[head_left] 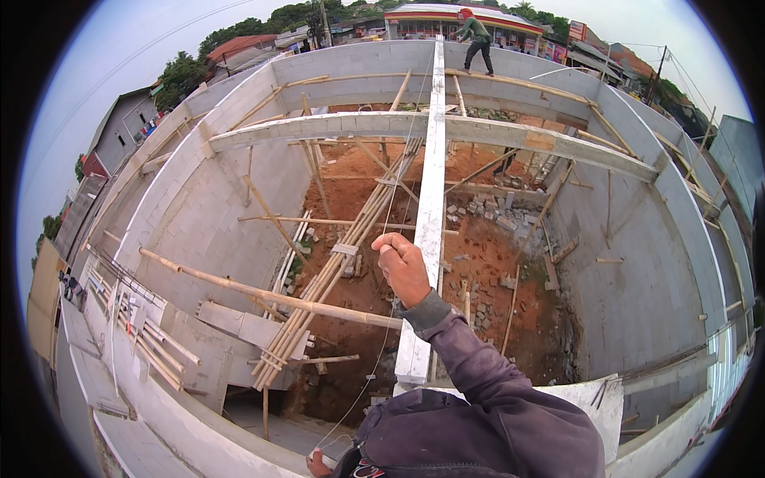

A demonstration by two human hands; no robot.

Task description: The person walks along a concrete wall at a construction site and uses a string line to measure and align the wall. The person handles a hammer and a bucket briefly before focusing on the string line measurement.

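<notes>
A thin white string (pixel 380 350) runs from the far end of the long white beam (pixel 430 179) toward me and down to the lower edge. My right hand (pixel 404 269) is raised over the beam, its fingers closed in a pinch on the string. Low at the edge, my left hand (pixel 318 463) shows only in part; the string's near end meets its closed fingers. A small pale piece (pixel 370 377) hangs on the string between the two hands. Dark purple cloth covers my right arm (pixel 486 350).
A cross beam (pixel 335 123) meets the long beam. Below lie reddish soil (pixel 486 263), rubble and bundled bamboo poles (pixel 343 259); a bamboo pole (pixel 271 296) crosses at left. Grey block walls (pixel 637 247) surround the pit. A co-worker (pixel 476 40) stands at the far wall.
</notes>
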